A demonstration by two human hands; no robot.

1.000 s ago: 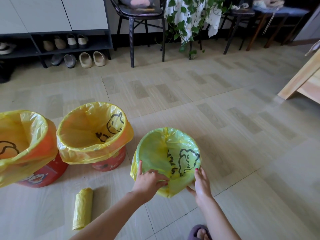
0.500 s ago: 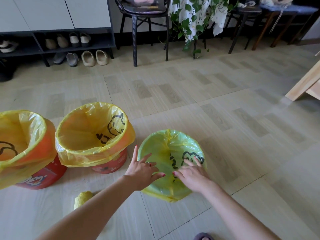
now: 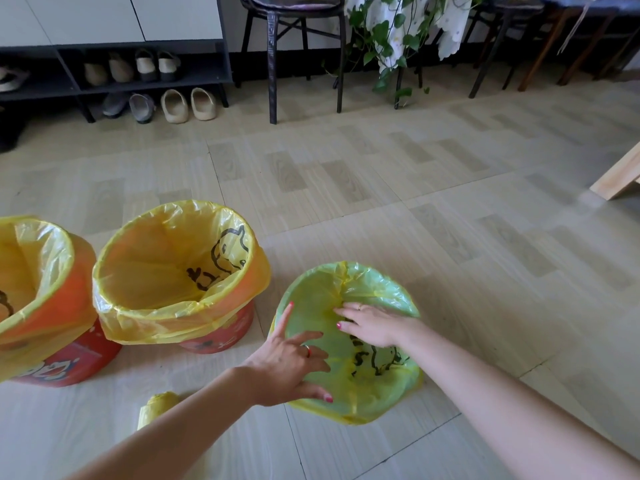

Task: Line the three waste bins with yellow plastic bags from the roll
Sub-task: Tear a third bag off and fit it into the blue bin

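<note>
Three bins stand in a row on the floor. The left red bin point(image 3: 59, 365) and the middle red bin point(image 3: 221, 336) each wear a yellow bag point(image 3: 166, 271) folded over the rim. The right bin is hidden under its yellow bag point(image 3: 377, 386), which looks green over it. My left hand point(image 3: 289, 367) rests on this bag's near left rim, fingers spread. My right hand point(image 3: 375, 323) reaches into the bag's mouth with fingers flat on the plastic. The bag roll point(image 3: 157, 407) lies on the floor, partly hidden under my left forearm.
A shoe rack point(image 3: 114, 74) with several shoes lines the far wall. A black chair point(image 3: 294, 46), a trailing plant point(image 3: 388, 39) and stools stand at the back. A wooden furniture leg point(image 3: 616, 181) juts in at the right.
Both hands have moved from the bag's near outer edge up onto the bin. The right hand now reaches inside the mouth, the left spreads over the near rim.
</note>
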